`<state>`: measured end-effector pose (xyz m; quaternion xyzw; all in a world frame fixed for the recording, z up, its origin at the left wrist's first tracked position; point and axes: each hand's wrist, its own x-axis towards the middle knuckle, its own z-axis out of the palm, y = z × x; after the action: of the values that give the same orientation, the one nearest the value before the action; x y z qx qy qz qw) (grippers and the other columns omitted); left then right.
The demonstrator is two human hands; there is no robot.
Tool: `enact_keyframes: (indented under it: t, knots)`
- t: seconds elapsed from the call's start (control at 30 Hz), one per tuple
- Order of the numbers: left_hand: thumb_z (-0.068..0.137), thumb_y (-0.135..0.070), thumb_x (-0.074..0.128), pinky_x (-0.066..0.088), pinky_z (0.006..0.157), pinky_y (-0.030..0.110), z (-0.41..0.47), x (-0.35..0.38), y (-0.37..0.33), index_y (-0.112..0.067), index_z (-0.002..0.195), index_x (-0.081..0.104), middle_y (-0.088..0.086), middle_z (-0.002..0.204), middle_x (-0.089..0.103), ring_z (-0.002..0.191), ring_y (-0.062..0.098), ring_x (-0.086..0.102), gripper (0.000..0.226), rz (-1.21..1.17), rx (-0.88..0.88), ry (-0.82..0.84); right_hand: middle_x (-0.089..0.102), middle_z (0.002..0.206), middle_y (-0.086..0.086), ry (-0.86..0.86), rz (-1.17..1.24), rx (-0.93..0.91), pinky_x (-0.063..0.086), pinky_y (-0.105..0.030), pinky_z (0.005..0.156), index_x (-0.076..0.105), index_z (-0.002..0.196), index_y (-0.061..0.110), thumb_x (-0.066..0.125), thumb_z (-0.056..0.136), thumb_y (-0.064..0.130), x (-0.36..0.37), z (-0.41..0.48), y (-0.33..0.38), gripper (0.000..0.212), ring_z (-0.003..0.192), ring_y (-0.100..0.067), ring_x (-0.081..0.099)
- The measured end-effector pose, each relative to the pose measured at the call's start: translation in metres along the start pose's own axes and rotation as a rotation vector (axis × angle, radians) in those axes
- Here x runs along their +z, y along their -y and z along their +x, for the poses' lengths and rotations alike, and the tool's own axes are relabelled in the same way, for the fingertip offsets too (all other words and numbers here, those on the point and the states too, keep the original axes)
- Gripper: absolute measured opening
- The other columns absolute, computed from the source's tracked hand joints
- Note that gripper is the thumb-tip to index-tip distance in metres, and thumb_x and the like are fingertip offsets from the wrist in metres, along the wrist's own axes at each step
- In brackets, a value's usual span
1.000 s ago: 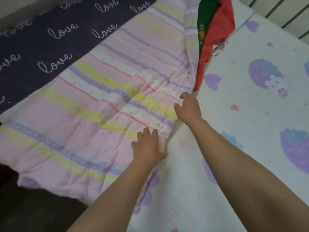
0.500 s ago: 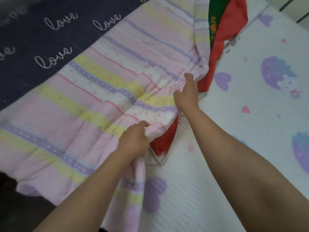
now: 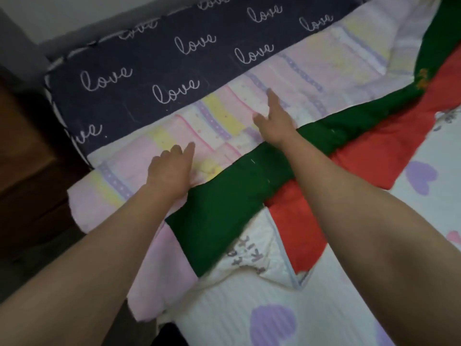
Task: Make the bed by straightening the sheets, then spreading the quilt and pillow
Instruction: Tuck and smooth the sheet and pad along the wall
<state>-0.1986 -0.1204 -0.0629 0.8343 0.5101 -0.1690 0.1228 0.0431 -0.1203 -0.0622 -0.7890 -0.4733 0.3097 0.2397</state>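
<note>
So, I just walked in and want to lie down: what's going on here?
A person is making the bed. The left hand and right hand both rest open on the pink, yellow and purple striped quilt. A green and red cloth lies beside it, across the white sheet with purple hearts. The quilt is not spread out yet.

I count two hands in view, a left hand (image 3: 169,168) and a right hand (image 3: 274,121). Bedding: one pastel striped quilt (image 3: 224,116), one green-and-red blanket (image 3: 249,176), one white heart-print sheet (image 3: 249,308), one navy "love" cover (image 3: 139,58).
</note>
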Motion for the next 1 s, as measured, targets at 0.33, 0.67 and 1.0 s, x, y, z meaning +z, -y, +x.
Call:
enact_keyframes:
  t: [0.33,0.67,1.0]
  knots:
    - [0.086,-0.062,-0.010,-0.004,0.119,0.041,-0.015,0.083,-0.004,-0.036,0.149,-0.014,-0.002,0.161,-0.010,0.147,0.023,-0.013,0.069,-0.139,0.087,-0.008,-0.029,0.157,0.002,0.281,-0.668,-0.058,-0.022,-0.054,0.111,-0.015,0.151,0.035,0.007,0.100,0.056,0.077,0.003,-0.051,0.059,0.142,-0.029,-0.031]
    - [0.093,-0.063,0.019,0.040,0.084,0.039,-0.053,0.064,0.021,-0.020,0.150,0.020,0.009,0.121,0.054,0.106,0.031,0.052,0.071,-0.124,-0.018,-0.025,-0.028,0.157,0.002,0.310,-0.691,-0.060,-0.020,-0.055,0.112,-0.014,0.151,0.037,0.009,0.100,0.056,0.064,-0.014,-0.046,0.059,0.144,-0.025,-0.027]
    - [0.083,-0.060,0.059,0.040,0.070,0.033,-0.078,0.057,0.080,-0.020,0.106,0.054,0.000,0.102,0.060,0.090,0.024,0.057,0.046,-0.423,-0.278,0.147,-0.025,0.158,0.001,0.270,-0.724,-0.026,-0.017,-0.059,0.112,-0.015,0.150,0.037,0.007,0.100,0.055,0.071,-0.032,-0.041,0.059,0.145,-0.027,-0.025]
